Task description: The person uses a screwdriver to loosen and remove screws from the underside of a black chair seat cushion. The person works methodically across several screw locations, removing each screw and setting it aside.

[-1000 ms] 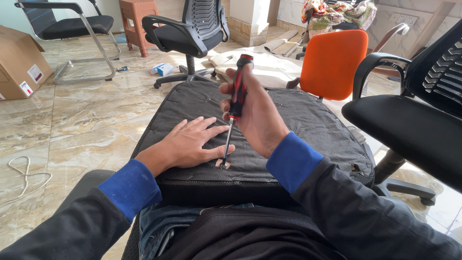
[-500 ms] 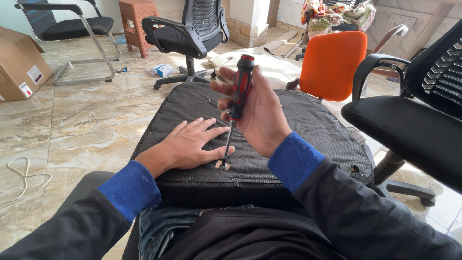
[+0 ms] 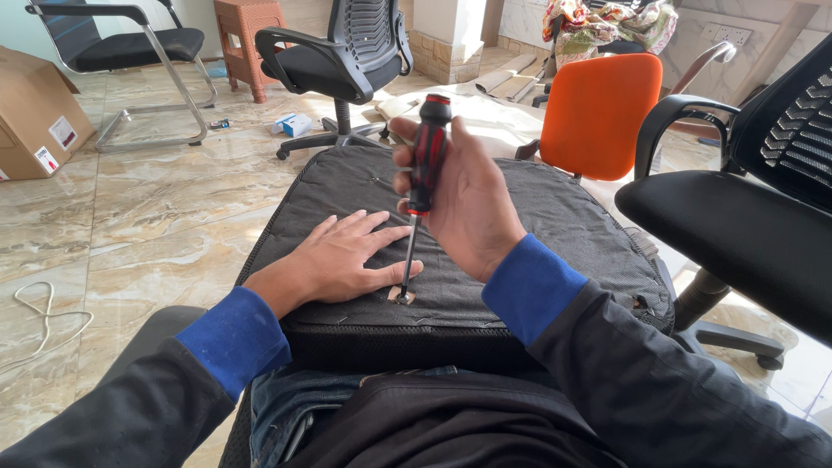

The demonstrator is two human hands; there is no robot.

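pressing a seat pad flat while seating a screwdriver tip

gripped in the right hand (image 3: 472, 204), just above centre of the frame: a red-and-black screwdriver (image 3: 425, 165), fingers clamped around the handle, thumb side toward the camera, shaft held nearly upright and leaning slightly to the right at the top. planted at the lower end, a little below centre: the tip, set into a small pale opening (image 3: 401, 296) in the dark fabric, seemingly to keep the blade square to whatever fastener sat there; fastener itself too small to make out.

laid flat beside it, left of centre: the left hand (image 3: 342, 260), palm down, fingers spread apart across the black seat cushion (image 3: 537, 217), thumb just beside the shaft, holding nothing, apparently weighting the fabric so the pad stayed put under the tool's push. propped across the lap at the bottom of the frame: the cushion itself, underside up, near edge against dark trousers, likely for a steady working height.

scattered around on the marble floor (image 3: 130, 225): a cardboard box (image 3: 35, 117) at the upper left, a black office chair (image 3: 338, 52) at upper centre, an orange chair back (image 3: 598, 113) at upper right, another black chair (image 3: 737, 217) along the right edge, a looped white cable (image 3: 43, 325) at the left edge.
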